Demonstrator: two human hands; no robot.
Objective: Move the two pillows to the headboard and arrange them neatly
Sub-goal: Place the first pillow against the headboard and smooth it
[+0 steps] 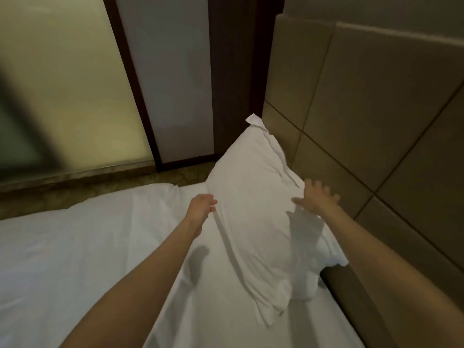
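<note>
A white pillow leans against the tan padded headboard at the head of the bed, its loose case end trailing toward me. My left hand is at the pillow's left edge, fingers curled against the fabric; whether it pinches the case I cannot tell. My right hand hovers over the pillow's right side with fingers spread, touching or just above it. A second pillow is not clearly visible; a white bunched fold shows behind the first, near the headboard.
The white sheet covers the mattress to the left. Beyond the bed's far edge run a strip of floor, a frosted glass panel and a dark wooden frame.
</note>
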